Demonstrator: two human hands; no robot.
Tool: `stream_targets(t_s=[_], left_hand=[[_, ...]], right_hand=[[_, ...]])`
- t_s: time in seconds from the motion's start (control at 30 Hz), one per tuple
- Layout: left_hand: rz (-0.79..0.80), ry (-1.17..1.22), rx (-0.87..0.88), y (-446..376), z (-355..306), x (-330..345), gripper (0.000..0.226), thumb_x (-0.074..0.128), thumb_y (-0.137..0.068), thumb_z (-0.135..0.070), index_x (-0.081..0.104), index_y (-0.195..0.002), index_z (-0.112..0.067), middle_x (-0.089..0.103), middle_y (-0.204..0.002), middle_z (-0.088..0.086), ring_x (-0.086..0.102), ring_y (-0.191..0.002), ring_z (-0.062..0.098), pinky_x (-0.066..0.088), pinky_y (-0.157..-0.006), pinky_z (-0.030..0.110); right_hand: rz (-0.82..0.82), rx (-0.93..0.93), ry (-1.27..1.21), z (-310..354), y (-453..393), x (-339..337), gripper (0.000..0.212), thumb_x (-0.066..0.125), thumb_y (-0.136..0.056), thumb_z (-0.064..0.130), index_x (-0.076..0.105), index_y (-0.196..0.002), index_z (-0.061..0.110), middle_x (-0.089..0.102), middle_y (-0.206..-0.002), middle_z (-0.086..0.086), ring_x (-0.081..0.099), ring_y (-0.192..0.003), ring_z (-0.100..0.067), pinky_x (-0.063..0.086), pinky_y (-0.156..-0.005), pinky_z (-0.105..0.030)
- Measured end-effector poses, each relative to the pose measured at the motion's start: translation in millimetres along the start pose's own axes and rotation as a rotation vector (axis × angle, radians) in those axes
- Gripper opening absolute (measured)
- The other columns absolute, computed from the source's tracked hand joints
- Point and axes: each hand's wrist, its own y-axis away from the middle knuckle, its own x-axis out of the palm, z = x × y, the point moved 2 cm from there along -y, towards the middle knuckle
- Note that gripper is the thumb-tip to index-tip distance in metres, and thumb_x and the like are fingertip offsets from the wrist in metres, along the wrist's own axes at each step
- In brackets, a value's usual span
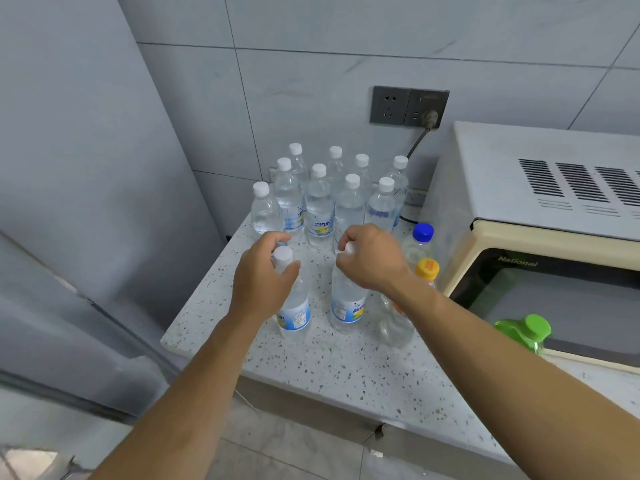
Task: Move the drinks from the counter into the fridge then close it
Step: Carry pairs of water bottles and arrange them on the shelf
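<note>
The fridge (62,237) stands at far left. On the counter (346,368), the left hand (263,275) curls round the neck of one water bottle (294,313); the right hand (372,259) clamps the top of a second bottle (346,306). Best to lift both straight up, clear of the rear cluster (329,195). All hold clear water, caps on; three other drinks stand beside the microwave (540,209).

Pale grey tiled wall (346,36) with dark grout lines; dark grey double wall socket (408,106), one plug in; cream microwave oven (540,188) right; grey-beige floor tiles (294,445).
</note>
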Motion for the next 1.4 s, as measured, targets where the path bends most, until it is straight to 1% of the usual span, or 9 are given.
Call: stream_targets(t_s=[0.07,0.2,0.3,0.43,0.6,0.77,1.03,1.23,1.4], left_hand=[[0.023,0.014,-0.019,4.6,9.6,3.6,0.041,0.074,-0.084,-0.025,0.059,-0.121,-0.028,0.063,-0.113,-0.012,0.055,-0.103,0.017,0.049,-0.079,0.031],[0.087,0.190,-0.213,21.5,33.1,17.8,0.052,0.080,-0.077,-0.038,0.047,-0.117,-0.047,0.060,-0.106,-0.027,0.058,-0.101,-0.003,0.045,-0.076,0.020],[0.107,0.231,-0.287,30.4,49.6,29.2,0.064,0.084,-0.068,-0.043,0.038,-0.111,-0.056,0.054,-0.102,-0.039,0.052,-0.097,-0.018,0.043,-0.071,0.016],[0.136,0.259,-0.381,42.8,71.7,45.2,0.073,0.082,-0.057,-0.053,0.037,-0.114,-0.057,0.056,-0.108,-0.031,0.055,-0.102,-0.007,0.044,-0.072,0.017],[0.190,0.290,-0.430,51.7,92.1,58.2,0.077,0.080,-0.060,-0.053,0.043,-0.127,-0.043,0.061,-0.112,-0.022,0.061,-0.099,0.002,0.046,-0.067,0.016],[0.257,0.298,-0.409,56.3,103.1,56.0,0.066,0.083,-0.072,-0.038,0.045,-0.126,-0.039,0.059,-0.112,-0.023,0.058,-0.101,0.001,0.043,-0.068,0.015],[0.247,0.361,-0.386,94.8,107.9,50.7,0.070,0.078,-0.062,-0.057,0.043,-0.123,-0.054,0.059,-0.112,-0.031,0.058,-0.099,-0.010,0.044,-0.073,0.012],[0.241,0.365,-0.395,133.9,105.5,31.0,0.059,0.079,-0.076,-0.040,0.050,-0.128,-0.040,0.064,-0.115,-0.021,0.063,-0.102,0.001,0.055,-0.084,0.027],[0.265,0.489,-0.495,177.1,96.4,11.0,0.040,0.075,-0.087,-0.026,0.055,-0.122,-0.032,0.070,-0.114,-0.005,0.070,-0.095,0.003,0.056,-0.071,0.018]], right_hand=[[-0.128,0.009,-0.057,-9.0,11.3,14.5,0.029,0.069,-0.083,0.026,0.064,-0.111,0.020,0.059,-0.107,-0.006,0.053,-0.102,-0.024,0.039,-0.079,-0.027],[-0.231,0.062,-0.363,-21.1,41.6,48.3,0.072,0.082,-0.078,0.030,0.045,-0.138,0.018,0.054,-0.133,-0.004,0.048,-0.122,-0.020,0.042,-0.103,-0.035],[-0.192,0.209,-0.516,-32.6,49.4,73.2,0.083,0.086,-0.074,0.031,0.038,-0.141,0.025,0.049,-0.138,0.004,0.046,-0.125,-0.015,0.042,-0.106,-0.034],[-0.092,0.456,-0.635,-48.9,49.5,97.3,0.089,0.087,-0.071,0.036,0.034,-0.142,0.031,0.053,-0.132,0.007,0.051,-0.121,-0.019,0.048,-0.097,-0.037],[-0.077,0.514,-0.690,-59.1,49.7,114.4,0.082,0.086,-0.071,0.036,0.039,-0.139,0.033,0.054,-0.122,0.010,0.053,-0.112,-0.017,0.044,-0.083,-0.031],[-0.137,0.488,-0.621,-58.2,70.0,118.3,0.076,0.084,-0.069,0.040,0.046,-0.134,0.032,0.060,-0.121,0.010,0.058,-0.109,-0.017,0.054,-0.090,-0.037],[-0.166,0.372,-0.561,-54.1,117.7,126.2,0.062,0.080,-0.069,0.046,0.050,-0.123,0.036,0.064,-0.107,0.014,0.063,-0.098,-0.010,0.058,-0.082,-0.035],[-0.102,0.297,-0.634,-51.3,143.6,115.5,0.060,0.081,-0.073,0.035,0.049,-0.123,0.036,0.064,-0.106,0.016,0.063,-0.095,0.000,0.050,-0.072,-0.014],[0.087,0.450,-0.909,-69.1,178.3,116.9,0.048,0.077,-0.080,0.027,0.053,-0.122,0.025,0.072,-0.104,0.000,0.073,-0.093,-0.017,0.062,-0.080,-0.037]])
